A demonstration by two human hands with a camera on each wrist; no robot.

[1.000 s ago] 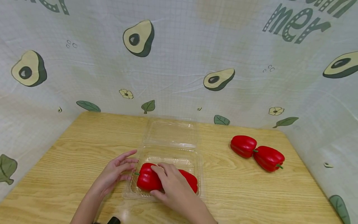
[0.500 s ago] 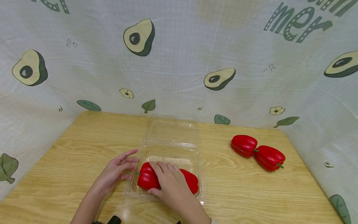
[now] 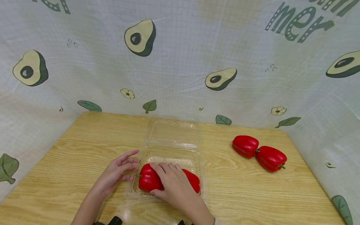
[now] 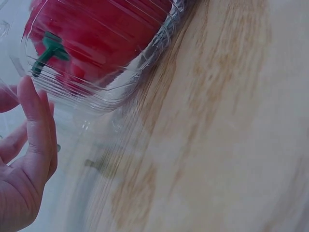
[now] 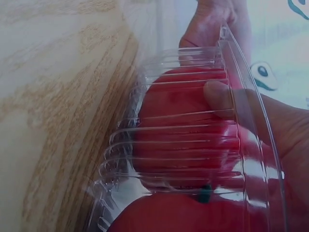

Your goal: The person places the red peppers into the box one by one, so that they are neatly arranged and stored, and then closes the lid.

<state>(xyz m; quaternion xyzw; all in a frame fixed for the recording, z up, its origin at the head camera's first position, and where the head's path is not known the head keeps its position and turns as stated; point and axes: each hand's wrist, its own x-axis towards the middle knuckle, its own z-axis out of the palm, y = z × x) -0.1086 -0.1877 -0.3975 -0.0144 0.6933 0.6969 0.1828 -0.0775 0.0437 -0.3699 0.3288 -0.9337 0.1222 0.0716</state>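
Observation:
A clear plastic clamshell container [image 3: 198, 162] stands with its lid laid back on the table. Two red bell peppers lie in its near half. Over the left bell pepper [image 3: 147, 179] my right hand [image 3: 177, 187] reaches, thumb on the near side and fingers across the top, gripping it. The right-hand bell pepper [image 3: 194, 180] is partly hidden behind that hand. My left hand [image 3: 116, 172] rests at the container's left wall, fingers loosely extended. In the left wrist view its fingertips meet the clear wall near the pepper's green stem [image 4: 50, 52].
Two more red bell peppers, one [image 3: 245, 146] behind the other [image 3: 271, 158], lie at the back right of the wooden table [image 3: 253, 193]. A printed cloth [image 3: 180, 62] hangs behind and at both sides. A black object [image 3: 114, 220] shows at the bottom edge.
My right hand's fingers have shifted slightly left over the left bell pepper, then stayed about there. My left hand and the container have hardly moved.

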